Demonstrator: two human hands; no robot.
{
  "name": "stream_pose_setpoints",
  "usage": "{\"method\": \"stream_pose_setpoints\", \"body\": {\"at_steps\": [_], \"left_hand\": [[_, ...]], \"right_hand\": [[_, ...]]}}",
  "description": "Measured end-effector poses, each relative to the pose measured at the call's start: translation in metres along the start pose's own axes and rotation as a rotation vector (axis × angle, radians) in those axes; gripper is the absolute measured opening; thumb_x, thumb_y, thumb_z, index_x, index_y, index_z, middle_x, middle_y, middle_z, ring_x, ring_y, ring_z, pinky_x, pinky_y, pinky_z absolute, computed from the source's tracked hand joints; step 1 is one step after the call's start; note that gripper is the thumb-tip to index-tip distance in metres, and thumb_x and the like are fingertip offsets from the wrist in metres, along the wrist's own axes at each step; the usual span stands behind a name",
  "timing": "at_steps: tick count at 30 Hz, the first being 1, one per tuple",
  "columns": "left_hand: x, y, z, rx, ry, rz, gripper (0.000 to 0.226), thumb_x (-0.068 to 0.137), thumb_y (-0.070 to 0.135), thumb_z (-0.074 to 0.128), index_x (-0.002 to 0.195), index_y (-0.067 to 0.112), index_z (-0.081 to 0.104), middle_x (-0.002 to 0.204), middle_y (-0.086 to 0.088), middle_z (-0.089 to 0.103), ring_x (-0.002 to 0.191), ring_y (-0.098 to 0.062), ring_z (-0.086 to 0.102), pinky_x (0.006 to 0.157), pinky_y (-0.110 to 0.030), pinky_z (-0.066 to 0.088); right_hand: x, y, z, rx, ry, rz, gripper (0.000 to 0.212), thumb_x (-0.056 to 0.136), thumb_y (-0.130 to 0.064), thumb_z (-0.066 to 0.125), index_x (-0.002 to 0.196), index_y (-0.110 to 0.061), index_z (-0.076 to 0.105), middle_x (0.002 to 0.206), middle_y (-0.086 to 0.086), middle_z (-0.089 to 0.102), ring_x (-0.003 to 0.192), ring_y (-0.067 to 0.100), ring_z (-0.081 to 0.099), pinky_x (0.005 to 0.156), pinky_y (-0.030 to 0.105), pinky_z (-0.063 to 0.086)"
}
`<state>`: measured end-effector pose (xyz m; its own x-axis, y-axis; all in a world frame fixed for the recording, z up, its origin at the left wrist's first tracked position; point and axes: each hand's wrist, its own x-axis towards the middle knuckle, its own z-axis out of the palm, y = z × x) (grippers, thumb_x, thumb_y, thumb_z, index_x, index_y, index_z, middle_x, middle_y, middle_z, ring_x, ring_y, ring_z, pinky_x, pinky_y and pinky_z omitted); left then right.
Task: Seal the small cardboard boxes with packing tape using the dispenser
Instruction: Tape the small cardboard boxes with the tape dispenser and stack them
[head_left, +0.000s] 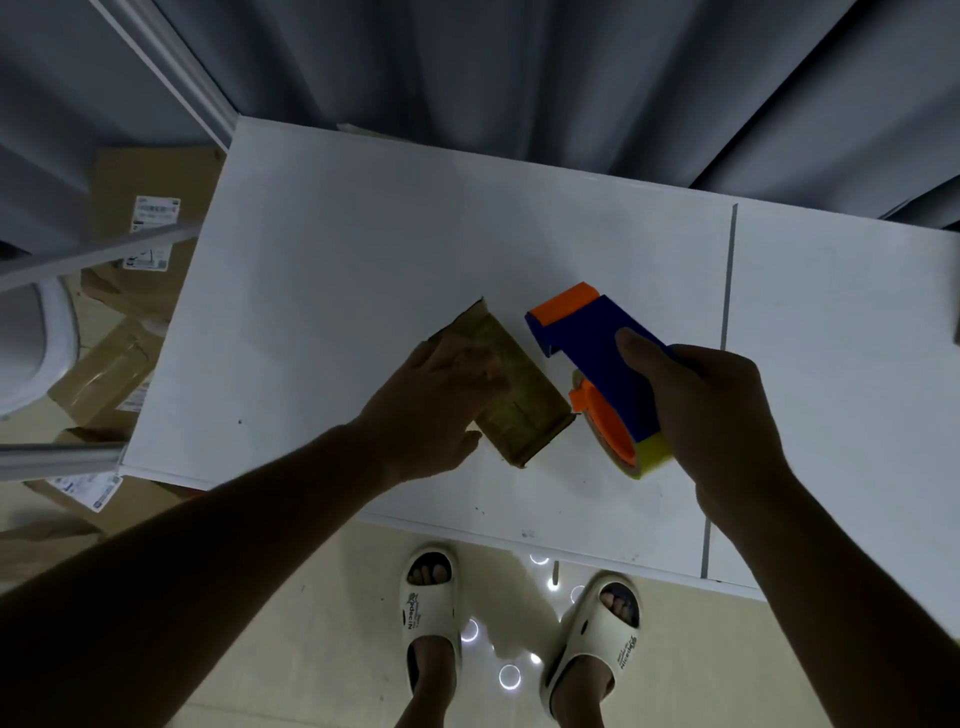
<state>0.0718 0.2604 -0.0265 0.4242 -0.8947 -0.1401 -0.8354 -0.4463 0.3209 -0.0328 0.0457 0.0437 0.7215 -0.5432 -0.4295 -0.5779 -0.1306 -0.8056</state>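
While both hands work at the near edge of the table, the scene reads as follows.

Table: a white table fills the middle of the view, with a thin dark seam running down its right part and grey curtains hanging behind it.

Box: one small brown cardboard box lies on the table near its front edge, turned at a slant, its long top face showing and one short flap sticking up at the far end.

Left hand: the left hand lies on top of the box with its fingers spread fairly flat over the near-left part, pressing it down; the thumb sits beside the box's front corner.

Tape dispenser: a blue dispenser with orange trim at its far tip and an orange hub stands just to the right of the box, carrying a yellowish roll of tape at its near end. The orange hub edge is touching or almost touching the box's near-right corner; which, I cannot tell.

Right hand: the right hand is wrapped around the blue body, thumb laid across the top and fingers curled behind it.

Floor: pale tiles show below the table edge, with two feet in cream slippers.

Left side: several flattened and stacked cardboard cartons with white labels lie on the floor beside the table.
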Motion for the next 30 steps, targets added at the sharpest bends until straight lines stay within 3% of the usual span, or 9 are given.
{"method": "stream_pose_setpoints", "body": {"at_steps": [3,6,11,15,18,21,25,28,30], "left_hand": [[0.003,-0.004,-0.002,0.018,-0.049,0.026,0.060,0.069,0.021,0.090,0.123,0.012,0.066,0.127,-0.012,0.063,0.121,-0.038,0.056,0.100,-0.053,0.047],[0.013,-0.003,-0.006,0.029,-0.100,0.027,0.062,0.067,0.022,0.091,0.122,0.016,0.064,0.129,-0.009,0.060,0.123,-0.034,0.052,0.098,-0.054,0.047],[0.013,-0.003,-0.006,0.048,0.178,0.168,0.035,0.064,0.004,0.085,0.089,0.014,0.062,0.090,-0.005,0.069,0.087,-0.027,0.064,0.078,-0.044,0.049],[-0.001,-0.011,-0.005,-0.042,0.081,0.138,0.029,0.072,0.033,0.082,0.079,0.019,0.058,0.078,0.006,0.060,0.078,-0.016,0.057,0.079,-0.036,0.041],[-0.008,-0.012,-0.008,-0.194,-0.024,0.079,0.025,0.086,0.043,0.063,0.081,0.019,0.060,0.083,0.009,0.063,0.083,-0.012,0.057,0.077,-0.035,0.045],[-0.006,-0.008,-0.006,-0.208,-0.047,0.036,0.014,0.088,0.030,0.066,0.095,0.018,0.066,0.100,0.004,0.067,0.089,-0.014,0.060,0.078,-0.038,0.054],[0.008,-0.006,0.000,-0.156,-0.093,0.026,0.070,0.080,0.028,0.078,0.143,0.015,0.049,0.146,-0.004,0.048,0.116,-0.024,0.057,0.084,-0.032,0.051],[0.016,-0.004,0.003,-0.195,-0.116,0.008,0.085,0.078,0.032,0.079,0.150,0.018,0.036,0.151,-0.003,0.037,0.120,-0.026,0.056,0.074,-0.030,0.055],[0.019,-0.003,0.005,-0.168,-0.162,-0.009,0.093,0.079,0.036,0.078,0.155,0.024,0.025,0.154,0.000,0.033,0.122,-0.028,0.055,0.074,-0.034,0.058]], "right_hand": [[-0.004,0.004,0.003,-0.004,-0.022,0.018,0.047,0.091,-0.045,0.061,0.087,0.002,0.066,0.070,0.009,0.068,0.061,0.018,0.064,0.056,0.026,0.047],[-0.007,0.006,0.004,-0.018,-0.028,0.039,0.046,0.090,-0.047,0.061,0.086,-0.001,0.067,0.068,0.004,0.069,0.060,0.014,0.065,0.055,0.023,0.048],[-0.012,0.015,0.006,-0.055,-0.020,0.067,0.047,0.090,-0.046,0.061,0.078,-0.001,0.065,0.059,0.002,0.066,0.046,0.004,0.058,0.044,0.012,0.042],[-0.015,0.021,0.005,-0.047,0.005,0.087,0.041,0.089,-0.047,0.061,0.079,-0.008,0.067,0.059,-0.006,0.067,0.051,-0.001,0.061,0.042,0.010,0.041],[-0.018,0.024,0.003,-0.055,0.046,0.095,0.038,0.089,-0.048,0.060,0.078,-0.012,0.068,0.062,-0.006,0.069,0.056,0.000,0.064,0.050,0.019,0.046],[-0.022,0.024,0.004,-0.059,0.044,0.106,0.037,0.090,-0.048,0.059,0.076,-0.014,0.067,0.063,-0.006,0.069,0.057,0.003,0.065,0.054,0.024,0.050],[-0.029,0.021,0.003,-0.083,0.056,0.085,0.040,0.090,-0.050,0.058,0.078,-0.012,0.067,0.064,-0.004,0.070,0.058,0.010,0.066,0.057,0.030,0.054],[-0.034,0.020,0.000,-0.065,0.111,0.034,0.049,0.091,-0.048,0.060,0.078,-0.001,0.064,0.067,0.013,0.068,0.064,0.031,0.065,0.055,0.042,0.054],[-0.040,0.018,-0.003,-0.063,0.150,-0.030,0.052,0.090,-0.049,0.061,0.071,0.000,0.060,0.062,0.015,0.063,0.059,0.033,0.060,0.049,0.037,0.049]]}}
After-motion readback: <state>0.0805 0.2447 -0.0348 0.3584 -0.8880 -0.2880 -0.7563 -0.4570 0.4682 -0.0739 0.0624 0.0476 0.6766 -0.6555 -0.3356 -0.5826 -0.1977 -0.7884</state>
